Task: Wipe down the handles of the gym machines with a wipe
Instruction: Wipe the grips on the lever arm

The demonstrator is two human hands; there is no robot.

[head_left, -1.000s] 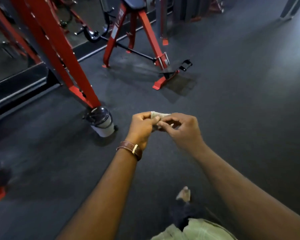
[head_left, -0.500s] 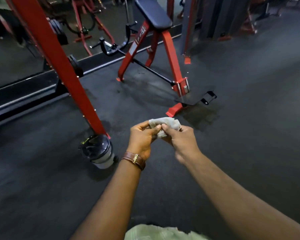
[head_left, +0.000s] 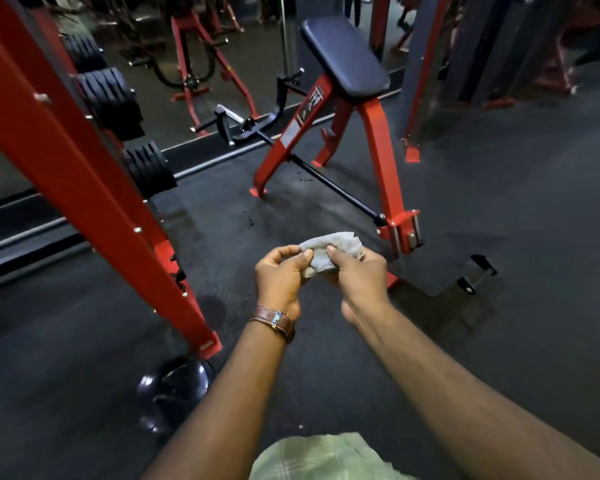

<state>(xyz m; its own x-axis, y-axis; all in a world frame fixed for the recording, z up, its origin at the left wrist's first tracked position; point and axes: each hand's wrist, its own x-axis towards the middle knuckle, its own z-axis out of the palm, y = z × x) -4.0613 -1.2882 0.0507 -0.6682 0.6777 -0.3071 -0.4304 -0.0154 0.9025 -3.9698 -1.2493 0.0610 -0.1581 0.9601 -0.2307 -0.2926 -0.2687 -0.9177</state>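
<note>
A crumpled grey-white wipe (head_left: 329, 251) is pinched between both hands in front of me, above the dark floor. My left hand (head_left: 280, 275), with a brown watch strap on the wrist, grips its left edge. My right hand (head_left: 357, 271) holds the right part, thumb on top. Ahead stands a red row machine with a black chest pad (head_left: 343, 60) and black handles (head_left: 284, 95) at its far left end. Its foot plate (head_left: 440, 271) lies just right of my hands.
A slanted red rack post (head_left: 94, 188) with black weight plates (head_left: 108, 95) rises on the left. A dark-lidded shaker bottle (head_left: 174, 389) stands on the floor by its foot. A mirror wall runs along the back. Grey rubber floor (head_left: 516, 209) spreads to the right.
The view has tilted up and moved closer to the row machine. The bottle has slid toward the bottom of the frame. Both hands keep working the wipe, now more spread out.
</note>
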